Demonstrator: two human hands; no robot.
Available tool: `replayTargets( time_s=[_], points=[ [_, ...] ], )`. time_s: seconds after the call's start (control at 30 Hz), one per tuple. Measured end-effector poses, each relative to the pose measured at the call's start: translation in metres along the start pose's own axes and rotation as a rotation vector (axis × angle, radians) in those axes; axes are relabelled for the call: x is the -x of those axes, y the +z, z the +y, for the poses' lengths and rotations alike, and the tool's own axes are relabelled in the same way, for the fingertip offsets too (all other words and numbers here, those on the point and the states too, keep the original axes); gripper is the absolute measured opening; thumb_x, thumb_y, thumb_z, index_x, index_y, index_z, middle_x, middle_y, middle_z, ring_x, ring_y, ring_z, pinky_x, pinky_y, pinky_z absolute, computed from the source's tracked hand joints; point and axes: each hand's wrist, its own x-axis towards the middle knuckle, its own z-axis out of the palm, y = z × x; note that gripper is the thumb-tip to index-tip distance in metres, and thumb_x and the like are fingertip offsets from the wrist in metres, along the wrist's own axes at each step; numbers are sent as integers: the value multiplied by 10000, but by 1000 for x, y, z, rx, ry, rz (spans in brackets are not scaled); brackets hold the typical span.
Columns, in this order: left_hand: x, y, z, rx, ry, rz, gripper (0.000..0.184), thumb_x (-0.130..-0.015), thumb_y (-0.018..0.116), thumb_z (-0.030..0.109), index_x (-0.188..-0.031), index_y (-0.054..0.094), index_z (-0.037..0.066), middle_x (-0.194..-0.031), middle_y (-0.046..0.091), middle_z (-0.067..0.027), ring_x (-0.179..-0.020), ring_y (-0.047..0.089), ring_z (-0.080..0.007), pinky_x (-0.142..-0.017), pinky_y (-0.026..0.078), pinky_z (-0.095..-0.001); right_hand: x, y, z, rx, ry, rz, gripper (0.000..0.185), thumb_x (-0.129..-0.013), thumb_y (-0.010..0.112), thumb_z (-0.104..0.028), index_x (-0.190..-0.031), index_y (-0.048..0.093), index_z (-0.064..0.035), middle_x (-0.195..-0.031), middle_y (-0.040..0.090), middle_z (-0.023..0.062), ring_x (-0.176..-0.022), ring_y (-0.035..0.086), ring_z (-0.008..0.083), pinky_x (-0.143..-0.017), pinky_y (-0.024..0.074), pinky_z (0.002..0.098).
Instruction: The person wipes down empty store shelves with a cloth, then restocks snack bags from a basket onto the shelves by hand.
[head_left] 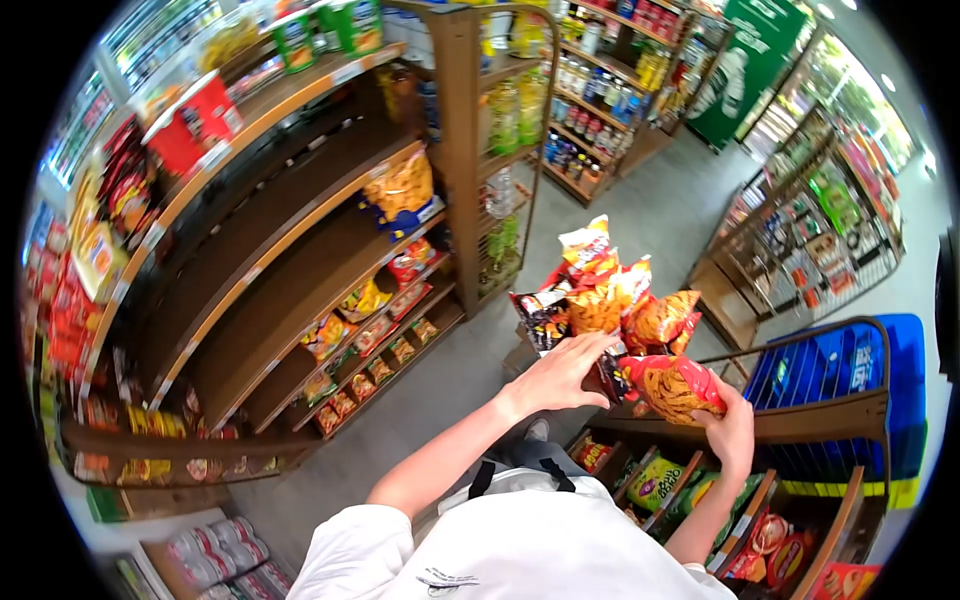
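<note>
My right hand (733, 425) grips the right side of a red snack bag (678, 390) with a picture of brown crunchy snacks on it. My left hand (565, 372) is stretched out palm down with fingers extended, close to a dark bag (612, 372) it may be touching. Just beyond both hands stands a cluster of snack bags: a black one (542, 312), an orange and red one (597, 305), another orange and red one (660, 322) and a red and white one (588, 250) at the top. What supports the cluster is mostly hidden.
On the left, a tall brown shelf unit (300, 225) holds several snack packs, with a large yellow-blue bag (402, 190) on it. A low rack of chips (658, 482) is close on my right, beside a blue bin-like object (880, 370). Grey floor (640, 190) runs between displays.
</note>
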Motion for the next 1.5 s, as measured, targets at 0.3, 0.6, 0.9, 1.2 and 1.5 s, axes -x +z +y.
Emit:
replayTargets(
  time_s=[0.3,0.6,0.9,1.2,1.5],
  points=[
    [91,-90,40,204,-162,178,1075,-616,906,311,-1457,304,17,-1385,484,-230,-1256,517,-362,-1078,402,-412,-52,22,-190,-2,-695,-525,663,-665,800,-92,-1298,600,-93,-1089,680,184,-975,648,368,-876,502,373],
    [209,-110,13,685,-288,903,724,-838,765,139,-1403,347,-35,-1327,552,-132,-1208,543,-185,-1044,426,-344,-92,120,-300,-711,-517,-601,541,-969,614,-338,-1373,507,6,-1119,681,111,-968,645,139,-709,551,271],
    [251,-134,11,474,-433,1026,630,-884,716,288,-1350,435,-30,-1274,588,-143,-1159,568,-192,-1002,440,-342,-21,228,-289,-666,-528,-1139,668,-901,722,-306,-1389,437,51,-1283,597,116,-1155,568,164,-1016,435,315],
    [239,-134,9,623,-547,1076,683,-909,686,360,-1388,399,-33,-1305,563,-168,-1161,572,-188,-982,459,-323,-35,242,-287,-627,-365,-1119,669,-877,747,-330,-1355,469,46,-1240,628,132,-1115,601,179,-965,473,314],
    [236,-169,-8,379,-654,859,775,-831,798,266,-1404,379,-43,-1302,575,-146,-1166,571,-192,-1010,446,-337,-80,271,-293,-651,-415,-1199,626,-874,741,-150,-1395,433,8,-1278,595,85,-1157,558,166,-1022,430,319]
  ],
)
